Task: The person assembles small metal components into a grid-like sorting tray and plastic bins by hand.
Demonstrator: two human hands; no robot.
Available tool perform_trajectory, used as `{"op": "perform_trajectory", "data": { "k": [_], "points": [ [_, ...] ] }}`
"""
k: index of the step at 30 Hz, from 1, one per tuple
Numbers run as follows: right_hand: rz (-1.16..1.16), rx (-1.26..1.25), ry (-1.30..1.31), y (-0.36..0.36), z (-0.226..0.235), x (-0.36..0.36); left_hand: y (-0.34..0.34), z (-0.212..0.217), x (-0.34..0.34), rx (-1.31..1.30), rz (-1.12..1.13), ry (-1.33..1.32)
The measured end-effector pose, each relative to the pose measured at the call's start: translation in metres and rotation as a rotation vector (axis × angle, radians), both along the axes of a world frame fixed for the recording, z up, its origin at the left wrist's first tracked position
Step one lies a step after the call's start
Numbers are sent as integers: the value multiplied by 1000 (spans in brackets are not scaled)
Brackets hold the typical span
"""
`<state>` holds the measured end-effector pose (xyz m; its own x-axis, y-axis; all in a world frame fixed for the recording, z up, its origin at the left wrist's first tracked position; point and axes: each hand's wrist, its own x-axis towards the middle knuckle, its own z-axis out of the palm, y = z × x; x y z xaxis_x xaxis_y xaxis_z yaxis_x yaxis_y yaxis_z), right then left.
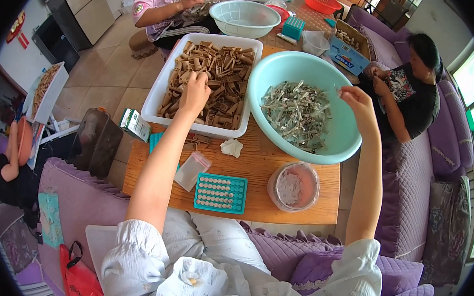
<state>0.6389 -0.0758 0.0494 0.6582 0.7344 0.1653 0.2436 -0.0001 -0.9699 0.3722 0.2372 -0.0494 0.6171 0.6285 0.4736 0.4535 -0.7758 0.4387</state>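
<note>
In the white tub (151,106) at the left, my left hand (195,95) reaches down with its fingers closed at the heap of brown plastic pieces (221,64); it seems to grip one of them. My right hand (360,104) is raised over the right rim of the aqua basin (309,59), fingers pinched on a small clear piece at their tips. Inside the basin lies a pile of small clear and metallic parts (297,113). Nearer me on the wooden table, a teal tray (219,208) holds rows of small round pale discs (214,193).
On the table are a clear round tub (293,187), a small clear bag (193,171), a crumpled white tissue (231,147) and a small box (135,124). Beyond stand a pale basin (245,17) and a blue carton (348,55). Several other people sit around.
</note>
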Motion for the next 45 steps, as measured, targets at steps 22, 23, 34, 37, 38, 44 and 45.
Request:
{"op": "perform_trajectory", "data": {
  "k": [22,23,34,37,38,44,45],
  "points": [
    [337,429,523,-1,-8,4,-4,-1,1,-278,-29,259],
    [341,427,523,5,-6,6,-6,1,2,-306,-11,291],
    [-5,7,182,36,-13,-14,2,-6,2,-157,-83,78],
    [-33,-11,153,50,-15,-26,1,-4,3,-237,-124,82],
    [44,-58,162,54,-20,-27,1,-4,2,-246,-120,115],
    [-186,-800,-596,22,-62,5,-6,0,9,-293,-123,201],
    [-93,-1005,-542,24,-66,0,-4,0,5,-273,-113,201]
  ]
}}
